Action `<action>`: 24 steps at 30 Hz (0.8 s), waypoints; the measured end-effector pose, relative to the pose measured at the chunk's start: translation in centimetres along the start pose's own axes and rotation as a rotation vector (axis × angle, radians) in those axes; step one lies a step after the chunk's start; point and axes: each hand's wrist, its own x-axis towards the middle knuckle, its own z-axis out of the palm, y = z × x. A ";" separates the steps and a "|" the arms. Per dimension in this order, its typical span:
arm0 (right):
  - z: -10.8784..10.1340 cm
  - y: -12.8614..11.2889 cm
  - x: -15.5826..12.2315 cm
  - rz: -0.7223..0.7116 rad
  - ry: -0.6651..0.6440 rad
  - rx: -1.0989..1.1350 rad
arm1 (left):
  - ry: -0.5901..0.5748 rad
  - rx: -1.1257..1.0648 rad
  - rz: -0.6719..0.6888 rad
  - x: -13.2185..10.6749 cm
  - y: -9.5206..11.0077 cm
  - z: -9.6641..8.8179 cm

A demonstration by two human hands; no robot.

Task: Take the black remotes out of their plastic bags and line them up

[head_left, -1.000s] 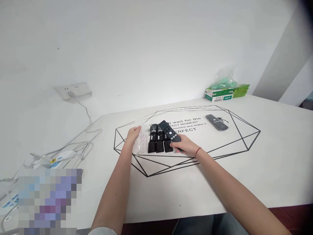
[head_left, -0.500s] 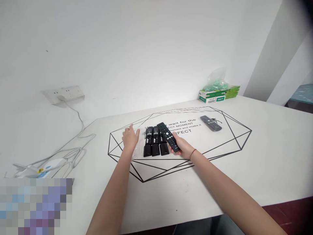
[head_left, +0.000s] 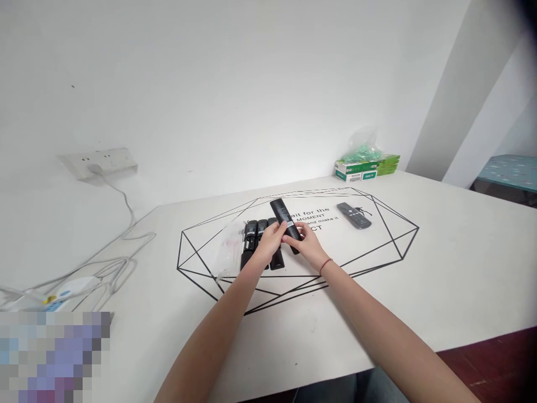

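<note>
Both my hands are on one black remote control (head_left: pixel 280 211), which is turned with its plain back and a small white label upward. My left hand (head_left: pixel 272 242) grips its left side near the label, thumb on the back. From the right, my right hand (head_left: pixel 308 244) clasps its lower end. Beneath and left of my left hand lies a row of three black remotes (head_left: pixel 250 230), backs up with battery bays uncovered, partly hidden by that hand. A clear plastic bag (head_left: pixel 229 252) lies flat beside the row.
Another remote (head_left: pixel 354 215) lies buttons up at the right, in a clear wrapper. Green and white boxes (head_left: pixel 356 170) with a plastic bag on top stand at the back. Cables and a power strip (head_left: pixel 69 294) are at the left, below a wall socket (head_left: pixel 103 162).
The remote in my right hand has been turned from buttons up to back up. My left hand has moved right, off the plastic bag, and taken hold of it too.
</note>
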 end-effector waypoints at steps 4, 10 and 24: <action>0.2 -0.1 0.1 0.153 -0.176 0.120 | 0.042 -0.062 0.017 0.0 -0.3 -0.6; 0.1 0.0 0.0 0.120 -0.207 0.158 | -0.028 -0.051 -0.036 -0.3 -0.8 -0.2; -4.7 -2.2 0.4 0.279 -0.449 -0.065 | 0.205 0.060 0.143 -0.3 -0.6 -0.1</action>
